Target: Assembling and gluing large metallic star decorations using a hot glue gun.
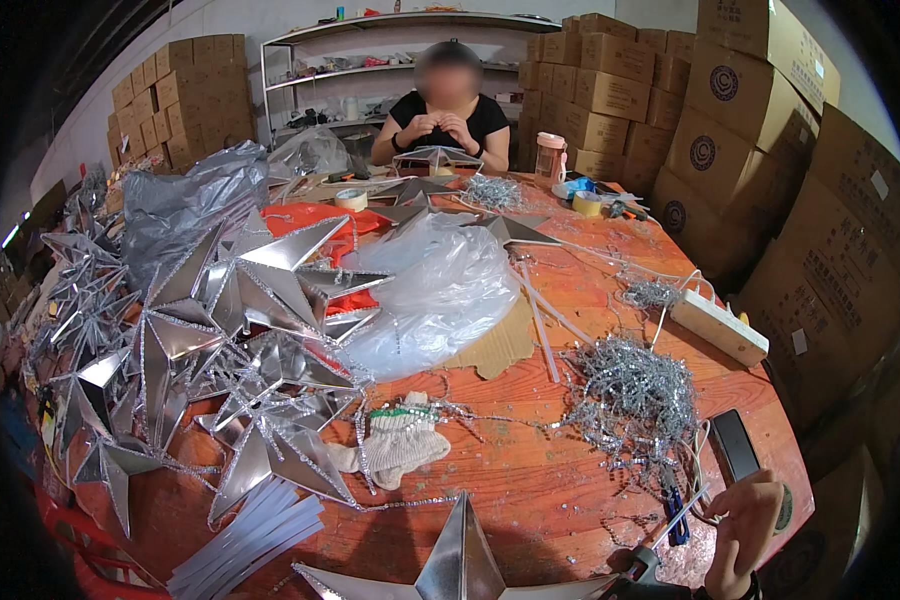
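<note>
The right hand (745, 520) is at the lower right, above the tabletop (530, 465); its fingers are curled, but I cannot tell whether its grip holds anything; the left hand is out of view, so I cannot tell its grip; just left of the right hand lies a dark tool (638, 568) with a pale rod (680, 517) slanting up from it; a blue cutter (679, 518) and a black phone (735, 445) lie near; the nearest silver star (460, 555) is at the bottom edge, cut off by it, 1 point facing away from the wearer; left of it lie clear sticks (245, 540), then a pile of stars (230, 340) trimmed with bead chain; a glove (406, 442) lies beside that pile; a heap of chain (635, 400) sits on the right, near a white power strip (720, 327); a plastic bag (430, 290) spreads mid-table; across from the wearer sits a co-worker (448, 118), both hands raised above another star (438, 157)
</note>
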The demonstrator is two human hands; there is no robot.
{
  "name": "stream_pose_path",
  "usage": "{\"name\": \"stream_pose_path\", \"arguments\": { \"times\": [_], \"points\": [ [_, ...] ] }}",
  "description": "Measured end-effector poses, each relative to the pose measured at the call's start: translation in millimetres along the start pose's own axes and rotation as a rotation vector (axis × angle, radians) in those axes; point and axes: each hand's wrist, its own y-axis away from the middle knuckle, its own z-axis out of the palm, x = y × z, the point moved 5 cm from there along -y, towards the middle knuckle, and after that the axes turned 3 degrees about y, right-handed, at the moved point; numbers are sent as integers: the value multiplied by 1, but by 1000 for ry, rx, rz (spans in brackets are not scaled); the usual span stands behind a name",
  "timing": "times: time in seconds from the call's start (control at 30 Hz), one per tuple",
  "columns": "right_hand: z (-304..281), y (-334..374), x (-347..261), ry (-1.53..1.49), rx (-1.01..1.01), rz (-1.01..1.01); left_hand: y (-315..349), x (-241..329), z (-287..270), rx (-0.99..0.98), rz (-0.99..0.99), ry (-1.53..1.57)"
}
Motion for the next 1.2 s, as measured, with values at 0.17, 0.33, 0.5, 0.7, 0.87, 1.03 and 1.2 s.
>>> {"name": "stream_pose_path", "arguments": {
  "times": [0.17,0.33,0.5,0.7,0.87,1.03,1.2],
  "points": [
    [0,0,-1,-37,-5,-3,0,-3,-1,-5,6,0],
    [-1,0,-1,-36,-20,-9,1,-2,0,-15,31,29],
    [-3,2,3,-37,-36,-15,1,-3,0,-14,1,14],
    [-18,24,33,-77,105,-55,0,1,0,-10,-15,24],
    [2,-2,-1,-10,-53,-12,0,-1,-1,-9,-13,-10],
    [2,-1,1,-17,-16,-27,0,-1,-2,1,1,-21],
    [4,-5,-5,-91,63,-26,0,5,-1,-8,27,-27]
  ]
}}
